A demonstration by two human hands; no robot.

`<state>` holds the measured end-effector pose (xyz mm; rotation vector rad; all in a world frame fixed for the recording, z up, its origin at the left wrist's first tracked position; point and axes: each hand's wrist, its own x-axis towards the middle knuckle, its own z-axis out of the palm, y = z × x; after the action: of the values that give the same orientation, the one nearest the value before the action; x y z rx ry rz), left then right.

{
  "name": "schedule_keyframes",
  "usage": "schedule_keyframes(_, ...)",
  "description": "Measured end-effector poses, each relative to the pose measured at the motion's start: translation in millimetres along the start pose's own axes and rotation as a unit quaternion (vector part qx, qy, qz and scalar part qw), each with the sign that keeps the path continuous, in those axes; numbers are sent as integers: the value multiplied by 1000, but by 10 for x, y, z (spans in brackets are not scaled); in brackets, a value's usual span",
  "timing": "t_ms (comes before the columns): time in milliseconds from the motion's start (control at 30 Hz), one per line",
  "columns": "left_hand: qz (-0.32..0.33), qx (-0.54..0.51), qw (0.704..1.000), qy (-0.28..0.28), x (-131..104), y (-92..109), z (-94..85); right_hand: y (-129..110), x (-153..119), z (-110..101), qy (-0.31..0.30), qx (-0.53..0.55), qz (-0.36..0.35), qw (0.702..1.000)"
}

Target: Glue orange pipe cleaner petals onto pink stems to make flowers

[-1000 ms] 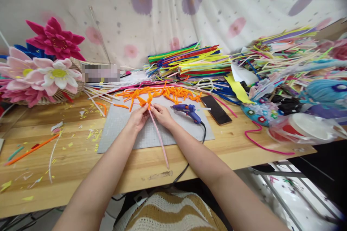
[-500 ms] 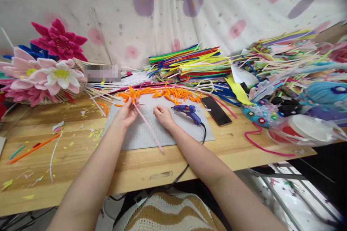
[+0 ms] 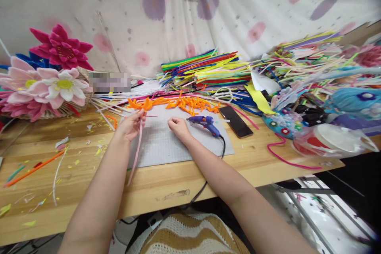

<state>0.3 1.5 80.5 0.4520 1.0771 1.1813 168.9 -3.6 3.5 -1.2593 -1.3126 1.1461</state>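
Note:
My left hand (image 3: 131,125) pinches the pink pipe cleaner stem (image 3: 138,147) of an orange pipe cleaner flower (image 3: 145,104). The flower sits just above my fingertips, while the stem hangs down past the near edge of the grey cutting mat (image 3: 157,154). Over the middle of the mat, my right hand (image 3: 178,127) is closed, fingers curled; whatever they may hold is hidden. Just right of it lies a blue glue gun (image 3: 205,122), its nozzle pointing at that hand. Several bent orange pipe cleaner pieces (image 3: 190,105) lie along the mat's far edge.
Beside the glue gun lies a black phone (image 3: 236,122). White-handled scissors (image 3: 224,94) and bundles of coloured pipe cleaners (image 3: 208,69) are behind. Fuzzy flowers (image 3: 64,83) stand left; a clear plastic container (image 3: 333,141) is right. The glue gun's cord (image 3: 205,184) runs over the front edge.
The flower has turned in my left hand: its stem has swung from pointing down-right to pointing down-left. My right hand stays closed in nearly the same place. The whole view has shifted slightly.

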Motion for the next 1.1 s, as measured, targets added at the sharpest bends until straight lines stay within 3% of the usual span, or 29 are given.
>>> schedule_keyframes(133, -37, 12, 999, 2, 27, -101, 74, -38, -3, 5, -28, 10, -1, 1000)
schedule_keyframes(333, -20, 41, 999, 15, 127, -266, 25, -64, -9, -7, -18, -47, 2, 999)
schedule_keyframes(400, -22, 12, 1000, 11, 134, -314, 13, -51, -5, -12, -11, -48, 18, 999)
schedule_keyframes(533, -87, -89, 992, -31, 115, -400, -2, 6, 5, 0, -5, -48, 6, 999)
schedule_keyframes(667, -72, -100, 992, -26, 111, -475, -32, 67, 9, 32, -15, -61, -30, 998)
schedule_keyframes(800, -97, -159, 982, -42, 101, -455, -61, 70, -5, 39, -4, -82, -19, 996)
schedule_keyframes(933, -149, -253, 952, -84, 89, -383, -108, 38, -32, 36, 20, -114, -19, 993)
schedule_keyframes(1100, -130, -273, 948, -101, 106, -364, -160, 30, -54, 51, 10, -127, -16, 992)
